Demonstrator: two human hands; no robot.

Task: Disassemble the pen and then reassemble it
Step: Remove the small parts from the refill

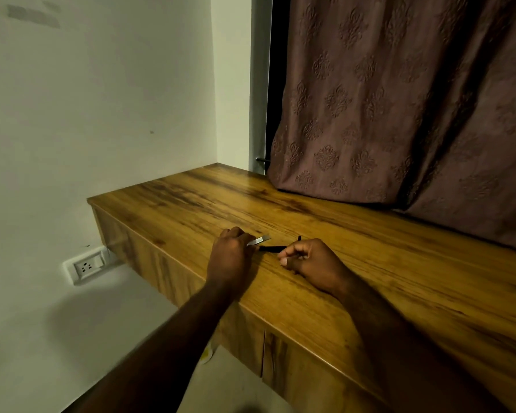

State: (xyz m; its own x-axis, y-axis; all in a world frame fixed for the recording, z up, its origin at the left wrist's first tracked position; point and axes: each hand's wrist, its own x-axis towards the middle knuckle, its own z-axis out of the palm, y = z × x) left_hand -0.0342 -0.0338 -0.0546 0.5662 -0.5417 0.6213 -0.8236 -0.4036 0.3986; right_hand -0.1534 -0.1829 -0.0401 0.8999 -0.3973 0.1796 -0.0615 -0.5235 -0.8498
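Note:
A black pen barrel (271, 249) lies low over the wooden counter (370, 278), spanning the gap between my two hands. My left hand (231, 254) is closed around a silvery pen part (260, 240) that sticks out past its fingers toward the right. My right hand (310, 262) rests on the counter with its fingers curled around the barrel's other end; a thin black tip (299, 238) pokes up behind the knuckles. How the parts join is hidden by my fingers.
A brown patterned curtain (399, 99) hangs down onto the back right of the counter. The counter's left edge (108, 222) drops off beside a white wall with a socket (85, 266). Cabinet doors (245, 347) sit below the front edge.

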